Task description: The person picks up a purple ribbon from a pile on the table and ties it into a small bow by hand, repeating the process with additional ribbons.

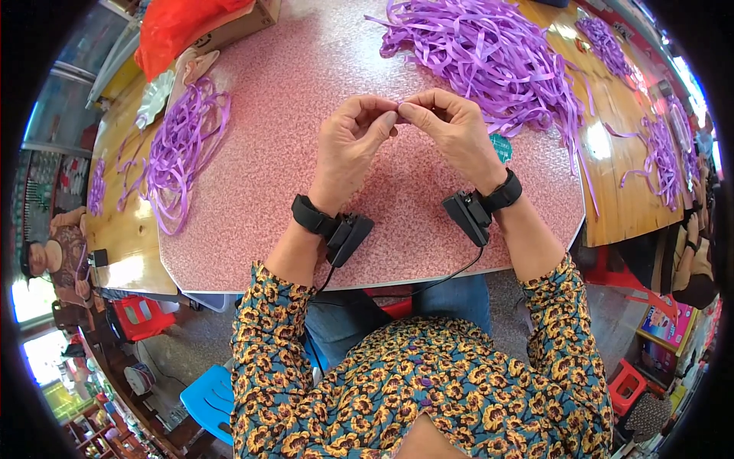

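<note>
Above the middle of the pink speckled table (252,191), my left hand (350,145) and my right hand (455,134) meet at their fingertips. Both are closed in a pinch, thumb against forefinger. Whatever sits between the fingertips is too small or hidden to make out. Just beyond my right hand lies a big heap of purple ribbon strips (489,53). A teal round piece (501,148) shows beside my right wrist. Over to the left, a smaller bundle of purple ribbons (180,145) hangs across the table's edge.
A red plastic bag (180,30) rests on a cardboard box (237,27) at the far left. More purple ribbons (661,161) lie on the wooden tabletop (612,191) to the right. People sit at both sides. A blue stool (210,402) stands at lower left. Black wrist devices trail a cable.
</note>
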{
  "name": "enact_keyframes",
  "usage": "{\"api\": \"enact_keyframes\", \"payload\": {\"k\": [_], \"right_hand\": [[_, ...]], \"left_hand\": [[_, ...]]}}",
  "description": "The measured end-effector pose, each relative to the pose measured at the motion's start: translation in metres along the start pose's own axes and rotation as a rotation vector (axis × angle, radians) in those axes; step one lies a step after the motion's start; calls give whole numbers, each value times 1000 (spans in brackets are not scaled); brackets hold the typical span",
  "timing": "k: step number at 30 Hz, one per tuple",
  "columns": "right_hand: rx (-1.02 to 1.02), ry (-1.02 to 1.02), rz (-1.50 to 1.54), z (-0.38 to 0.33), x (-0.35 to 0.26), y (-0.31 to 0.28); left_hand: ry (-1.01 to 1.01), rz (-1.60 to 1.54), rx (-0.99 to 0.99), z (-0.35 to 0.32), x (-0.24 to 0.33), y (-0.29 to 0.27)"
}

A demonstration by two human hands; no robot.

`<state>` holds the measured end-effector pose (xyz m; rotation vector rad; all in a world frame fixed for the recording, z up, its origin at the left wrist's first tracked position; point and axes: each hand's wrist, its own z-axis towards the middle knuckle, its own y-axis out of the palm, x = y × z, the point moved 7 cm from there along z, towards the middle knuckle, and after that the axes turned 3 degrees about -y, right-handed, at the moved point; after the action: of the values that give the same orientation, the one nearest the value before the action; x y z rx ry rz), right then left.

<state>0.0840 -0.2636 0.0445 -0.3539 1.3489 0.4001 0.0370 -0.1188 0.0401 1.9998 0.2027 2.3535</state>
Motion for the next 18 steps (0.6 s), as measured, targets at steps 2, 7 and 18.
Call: {"api": "enact_keyframes", "payload": {"k": [2, 7, 18], "right_hand": [[-6, 2, 8, 0, -1, 0], [4, 13, 12, 1, 4, -3], [-52, 110, -76, -1, -5, 2]], "left_hand": [[21, 17, -2, 0, -1, 2], [172, 249, 53, 0, 4, 1], [51, 282, 116, 0, -1, -9]]}}
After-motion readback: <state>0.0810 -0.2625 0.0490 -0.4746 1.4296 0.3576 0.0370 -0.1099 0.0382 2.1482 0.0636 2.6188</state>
